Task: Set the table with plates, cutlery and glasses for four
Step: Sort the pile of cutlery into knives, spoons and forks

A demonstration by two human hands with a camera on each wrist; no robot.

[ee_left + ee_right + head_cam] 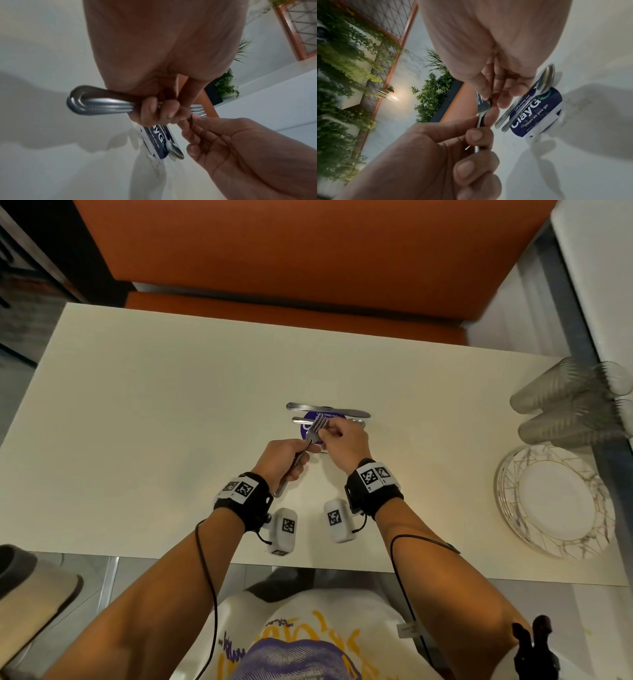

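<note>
The left hand (pixel 281 457) is gripping a bundle of forks (pixel 102 104) by the handles, their number hard to count; the right hand (pixel 344 440) is pinching one fork's tines (pixel 317 429). Beyond them, a knife (pixel 329 409) and spoon (pixel 545 79) are lying across a blue sticker (pixel 537 112) reading "ClayGo, Clean as you go". To the right are sitting stacked plates (pixel 555 501) and blurred glasses (pixel 568 402).

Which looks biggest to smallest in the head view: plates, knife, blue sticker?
1. plates, clearly largest.
2. knife, long but thin.
3. blue sticker, smallest, though hands hide part of it, so its place after the knife is unsure.
</note>
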